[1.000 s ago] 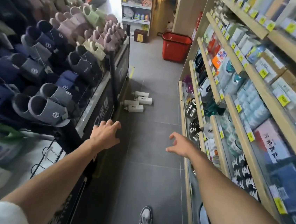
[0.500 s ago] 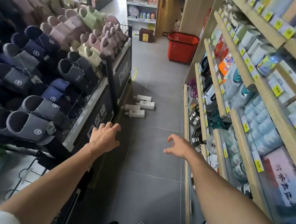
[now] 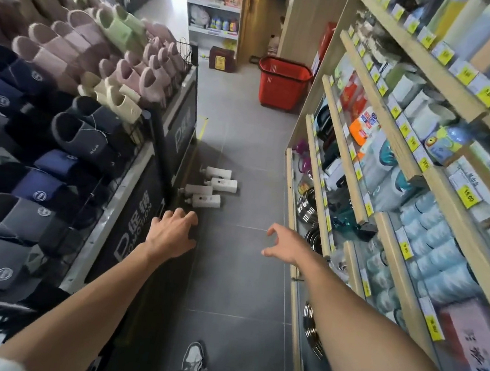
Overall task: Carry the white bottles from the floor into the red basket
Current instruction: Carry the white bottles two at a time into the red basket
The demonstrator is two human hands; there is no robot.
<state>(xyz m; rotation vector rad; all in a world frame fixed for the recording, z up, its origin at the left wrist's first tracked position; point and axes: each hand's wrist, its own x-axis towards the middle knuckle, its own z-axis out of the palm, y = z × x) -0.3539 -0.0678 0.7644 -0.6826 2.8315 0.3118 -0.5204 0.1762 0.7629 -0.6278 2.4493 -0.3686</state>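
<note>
Several white pump bottles lie on their sides on the grey floor, close to the foot of the slipper rack. The red basket stands farther down the aisle, against the right-hand shelving. My left hand reaches forward just short of the bottles, fingers loosely bent, holding nothing. My right hand is stretched out to the right of them, thumb and fingers spread apart and empty. Neither hand touches a bottle.
A rack of slippers with a dark base panel lines the left side. Wooden shelves of boxed goods and cups line the right. A brown box sits at the aisle's far end. My shoe shows at the bottom.
I have walked forward along the aisle, so the bottles and basket appear nearer. Both hands stay extended and empty; the right hand's fingers have spread a little.
</note>
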